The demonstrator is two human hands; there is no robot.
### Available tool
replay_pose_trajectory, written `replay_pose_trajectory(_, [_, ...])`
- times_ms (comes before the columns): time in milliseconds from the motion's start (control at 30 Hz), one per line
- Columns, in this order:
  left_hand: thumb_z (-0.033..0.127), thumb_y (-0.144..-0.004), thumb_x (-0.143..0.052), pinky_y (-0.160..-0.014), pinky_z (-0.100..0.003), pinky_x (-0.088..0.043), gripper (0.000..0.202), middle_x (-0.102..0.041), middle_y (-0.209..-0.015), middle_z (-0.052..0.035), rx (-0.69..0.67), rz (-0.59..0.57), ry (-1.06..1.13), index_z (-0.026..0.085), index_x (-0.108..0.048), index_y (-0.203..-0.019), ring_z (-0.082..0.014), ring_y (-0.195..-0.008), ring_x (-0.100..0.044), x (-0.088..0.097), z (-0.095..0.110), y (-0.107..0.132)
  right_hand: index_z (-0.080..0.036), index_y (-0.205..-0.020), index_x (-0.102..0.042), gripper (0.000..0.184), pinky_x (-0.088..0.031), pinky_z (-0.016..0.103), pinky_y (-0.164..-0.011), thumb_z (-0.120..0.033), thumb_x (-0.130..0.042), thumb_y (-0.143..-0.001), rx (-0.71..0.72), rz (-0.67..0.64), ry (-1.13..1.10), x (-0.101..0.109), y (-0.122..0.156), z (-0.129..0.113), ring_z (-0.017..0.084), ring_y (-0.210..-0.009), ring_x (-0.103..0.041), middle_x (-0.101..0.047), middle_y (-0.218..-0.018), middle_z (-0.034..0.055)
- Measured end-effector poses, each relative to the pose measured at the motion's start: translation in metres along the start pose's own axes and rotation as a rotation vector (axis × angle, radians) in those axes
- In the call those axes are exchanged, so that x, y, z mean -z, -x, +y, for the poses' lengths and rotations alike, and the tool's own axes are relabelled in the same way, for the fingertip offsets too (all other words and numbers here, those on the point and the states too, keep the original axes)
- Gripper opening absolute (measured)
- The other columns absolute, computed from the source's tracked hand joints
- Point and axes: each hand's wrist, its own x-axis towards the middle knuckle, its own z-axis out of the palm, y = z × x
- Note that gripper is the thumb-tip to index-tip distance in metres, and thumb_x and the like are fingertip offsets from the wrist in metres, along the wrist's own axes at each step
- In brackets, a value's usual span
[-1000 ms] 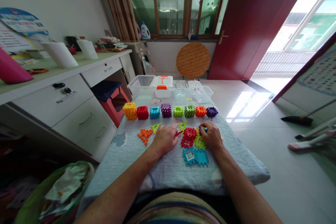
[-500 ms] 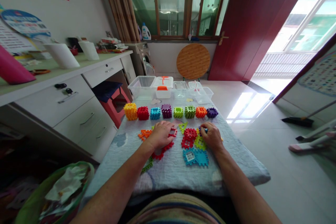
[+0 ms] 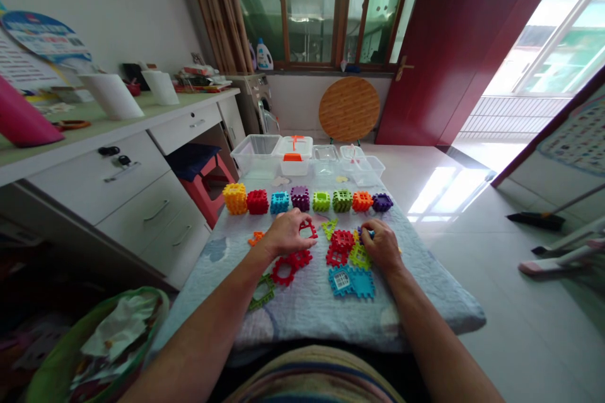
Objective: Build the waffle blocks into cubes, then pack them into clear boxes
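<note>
The left hand (image 3: pixel 287 232), flatter half a second ago, now arches, exposing more of a round-holed red tile (image 3: pixel 275 272) and green tile (image 3: pixel 270 286) nearer. Its thumb and fingers grip a red square-frame tile (image 3: pixel 312 229), left of red lattice tiles (image 3: pixel 342 240). The right hand (image 3: pixel 382 244) remains curled at a dark-blue piece (image 3: pixel 362 233); its grip is hidden. These toothed plastic shapes sit on wrinkled pale-blue cloth (image 3: pixel 302 315).

One head view (quite wide), forward and down over the near table (image 3: pixel 307 312).

Loose pieces (image 3: pixel 363 283) before stacks (image 3: pixel 300 199), boxes (image 3: pixel 295 167) behind
</note>
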Motion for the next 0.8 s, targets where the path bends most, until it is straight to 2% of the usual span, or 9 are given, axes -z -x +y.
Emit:
replay_pose_trajectory(100, [0.051,-0.071,-0.067,-0.078,-0.034,-0.046,0.047,-0.064,-0.096,-0.0084,0.048,-0.019,-0.061,0.018,-0.067,-0.105,-0.0240,-0.084,-0.062,0.001,0.003,0.016,-0.020,-0.073,-0.062,0.016,-0.042,0.031,-0.076,-0.022,-0.049,-0.081,0.007,-0.001,0.002,0.000,0.000,-0.001,0.020,-0.078,-0.058,-0.065,-0.079,0.0054])
replay_pose_trajectory(200, [0.051,-0.072,-0.066,-0.078,-0.037,-0.046,0.041,-0.063,-0.094,-0.0095,0.100,-0.029,-0.151,0.018,-0.068,-0.096,-0.0266,-0.085,-0.061,-0.009,0.009,0.031,-0.020,-0.073,-0.062,0.016,-0.042,0.030,-0.075,-0.022,-0.049,-0.081,0.012,0.006,-0.002,0.001,0.000,-0.002,0.019,-0.077,-0.058,-0.065,-0.079,0.0054])
replay_pose_trajectory(300, [0.052,-0.072,-0.066,-0.081,-0.038,-0.046,0.041,-0.062,-0.097,-0.0102,0.124,-0.021,-0.182,0.019,-0.067,-0.096,-0.0281,-0.091,-0.060,-0.018,0.013,0.039,-0.020,-0.072,-0.062,0.017,-0.042,0.030,-0.075,-0.022,-0.048,-0.081,0.017,0.012,-0.004,0.000,0.000,-0.002,0.019,-0.076,-0.058,-0.065,-0.078,0.0052])
replay_pose_trajectory(467, [0.059,-0.063,-0.072,-0.088,-0.040,-0.044,0.055,-0.062,-0.106,-0.0107,0.119,-0.051,-0.207,0.020,-0.066,-0.101,-0.0307,-0.102,-0.056,-0.015,0.012,0.041,-0.019,-0.073,-0.063,0.016,-0.042,0.030,-0.076,-0.022,-0.049,-0.081,0.019,0.007,-0.009,-0.001,-0.001,-0.001,0.019,-0.077,-0.058,-0.065,-0.078,0.0054])
replay_pose_trajectory(667, [0.051,-0.068,-0.069,-0.084,-0.038,-0.044,0.038,-0.064,-0.096,-0.0080,0.127,-0.100,-0.200,0.021,-0.066,-0.091,-0.0278,-0.095,-0.058,-0.013,0.014,0.041,-0.019,-0.073,-0.062,0.017,-0.042,0.030,-0.075,-0.023,-0.048,-0.081,0.013,-0.005,-0.006,-0.001,0.000,-0.002,0.019,-0.077,-0.058,-0.065,-0.078,0.0055])
replay_pose_trajectory(800, [0.049,-0.067,-0.069,-0.084,-0.039,-0.044,0.037,-0.064,-0.096,-0.0089,0.135,-0.109,-0.207,0.020,-0.066,-0.089,-0.0292,-0.096,-0.058,-0.012,0.017,0.040,-0.020,-0.072,-0.062,0.017,-0.042,0.030,-0.076,-0.024,-0.049,-0.081,0.012,-0.003,-0.006,-0.001,0.000,-0.003,0.019,-0.077,-0.058,-0.065,-0.078,0.0052])
